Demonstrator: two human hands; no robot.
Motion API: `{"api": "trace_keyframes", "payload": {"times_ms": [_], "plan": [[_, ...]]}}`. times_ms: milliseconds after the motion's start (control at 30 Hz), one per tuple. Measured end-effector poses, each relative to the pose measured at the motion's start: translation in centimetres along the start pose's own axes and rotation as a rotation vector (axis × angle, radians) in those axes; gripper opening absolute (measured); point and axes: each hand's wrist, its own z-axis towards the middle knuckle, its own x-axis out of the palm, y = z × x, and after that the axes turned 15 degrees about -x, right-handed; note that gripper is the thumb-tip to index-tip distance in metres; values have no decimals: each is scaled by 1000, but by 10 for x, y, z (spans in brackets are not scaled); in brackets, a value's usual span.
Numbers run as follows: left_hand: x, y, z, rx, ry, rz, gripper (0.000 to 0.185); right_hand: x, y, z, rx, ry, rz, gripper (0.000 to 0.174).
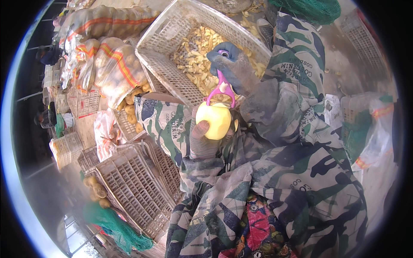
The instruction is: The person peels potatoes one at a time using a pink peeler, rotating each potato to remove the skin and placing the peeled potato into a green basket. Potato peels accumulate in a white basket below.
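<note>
A peeled yellow potato (pixel 213 122) rests in my left hand (pixel 202 138), which wears a striped, soiled glove with the thumb across the potato's near side. My right hand (pixel 233 66), in a dirty blue-grey glove, is closed round the handle of a pink-purple Y-shaped peeler (pixel 222 87). The peeler's blade lies against or just over the potato's far end. Beyond both hands stands a white plastic crate (pixel 171 75) with many potato peelings (pixel 200 54) at its bottom. Part of my left hand is hidden behind the potato.
Mesh sacks of potatoes (pixel 117 66) lie at the upper left, with loose potatoes (pixel 130 109) beside them. An empty-looking plastic crate (pixel 135 190) leans at the lower left near green netting (pixel 119 225). More green netting (pixel 313 11) lies at the top right. People are faintly visible at the far left.
</note>
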Motion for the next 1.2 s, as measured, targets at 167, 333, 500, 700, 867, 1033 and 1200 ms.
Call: {"api": "trace_keyframes", "payload": {"times_ms": [167,333,500,700,867,1033,1200], "plan": [[-5,3,-4,56,22,-184,85,-6,7,0,19,-52,139,21],[-13,-7,7,-16,402,-178,77,16,2,-6,81,7,344,21],[-4,5,-2,24,483,-378,81,-3,-19,13,96,-187,293,19],[-18,5,3,-9,465,-397,89,10,23,-12,69,65,409,22],[-15,4,4,-45,612,-463,97,16,-1,1,28,-145,277,23],[-31,3,-3,-77,626,-529,91,8,9,-1,52,-51,414,19],[-24,9,1,-48,573,-580,100,33,31,-27,1,117,373,21]]}}
